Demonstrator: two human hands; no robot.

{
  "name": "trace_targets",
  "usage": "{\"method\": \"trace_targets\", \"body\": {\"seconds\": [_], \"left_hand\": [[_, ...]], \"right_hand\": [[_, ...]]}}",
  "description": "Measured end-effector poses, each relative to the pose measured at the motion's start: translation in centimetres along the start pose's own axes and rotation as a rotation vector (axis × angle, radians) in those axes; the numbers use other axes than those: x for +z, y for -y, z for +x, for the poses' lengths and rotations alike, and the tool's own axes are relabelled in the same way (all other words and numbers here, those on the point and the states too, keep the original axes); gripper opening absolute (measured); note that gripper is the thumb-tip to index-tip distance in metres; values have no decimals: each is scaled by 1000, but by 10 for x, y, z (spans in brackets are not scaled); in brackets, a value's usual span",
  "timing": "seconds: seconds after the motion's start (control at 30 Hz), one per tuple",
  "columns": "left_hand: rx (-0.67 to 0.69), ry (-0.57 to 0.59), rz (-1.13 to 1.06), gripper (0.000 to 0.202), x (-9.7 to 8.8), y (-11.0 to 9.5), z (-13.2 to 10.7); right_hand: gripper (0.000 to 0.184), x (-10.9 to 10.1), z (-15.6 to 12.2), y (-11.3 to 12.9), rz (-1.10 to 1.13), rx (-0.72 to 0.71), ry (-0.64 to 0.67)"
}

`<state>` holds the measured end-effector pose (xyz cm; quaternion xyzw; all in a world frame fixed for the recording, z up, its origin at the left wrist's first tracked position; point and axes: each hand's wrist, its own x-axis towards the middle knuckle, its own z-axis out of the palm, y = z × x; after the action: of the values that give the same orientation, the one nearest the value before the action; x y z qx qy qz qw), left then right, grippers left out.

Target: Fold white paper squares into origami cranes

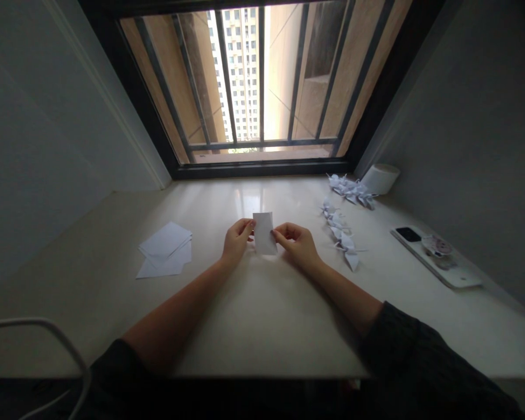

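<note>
White paper (265, 234) stands between our hands, above the pale counter (236, 332). Our left hand (236, 239), nearly closed, pinches its upper left edge; our right hand (298, 241), fingers curled, pinches its right edge about mid-height. We note folded paper figures (345, 240) right, loose sheets (166, 239) left.

Dark-framed, barred window (261, 87) beyond left grip (236, 240); pale tower block (240, 76) outside. Grey wall (61, 134) left of left grip; darker wall (468, 146) right of right grip (301, 245). Pale worktop (245, 315) beneath both, reflecting daylight.
</note>
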<state>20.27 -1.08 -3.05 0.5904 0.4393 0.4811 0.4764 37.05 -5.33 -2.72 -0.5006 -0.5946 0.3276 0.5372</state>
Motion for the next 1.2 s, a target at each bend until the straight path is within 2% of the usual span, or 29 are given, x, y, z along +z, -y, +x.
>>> {"method": "trace_targets", "body": {"seconds": [0.1, 0.17, 0.33, 0.43, 0.5, 0.73, 0.93, 1.03, 1.2], "left_hand": [[-14, -19, -17, 42, 1, -1, -1], [-17, 18, -22, 46, 2, -2, -3], [77, 169, -67, 45, 7, -8, -6], [51, 205, -74, 48, 7, -10, -7], [29, 209, -88, 51, 6, -11, -7], [33, 218, -118, 54, 6, -12, -9], [47, 203, -73, 42, 5, -12, -8], [8, 175, -64, 40, 4, -11, -7], [-63, 127, -141, 40, 5, -5, -6]], "right_hand": [[23, -2, -1, 5, -92, -53, -147], [20, -4, -2, 9, -150, -89, -203], [12, -3, -6, 16, -175, -204, -97], [11, -1, -8, 20, -172, -233, 9], [11, -1, -8, 22, -151, -223, 43], [18, 0, -5, 14, -22, -156, 34], [32, 0, -4, 12, 88, -96, 45], [42, -1, -3, 11, 91, -97, -16], [33, -5, 3, -2, 50, -71, -180]]}}
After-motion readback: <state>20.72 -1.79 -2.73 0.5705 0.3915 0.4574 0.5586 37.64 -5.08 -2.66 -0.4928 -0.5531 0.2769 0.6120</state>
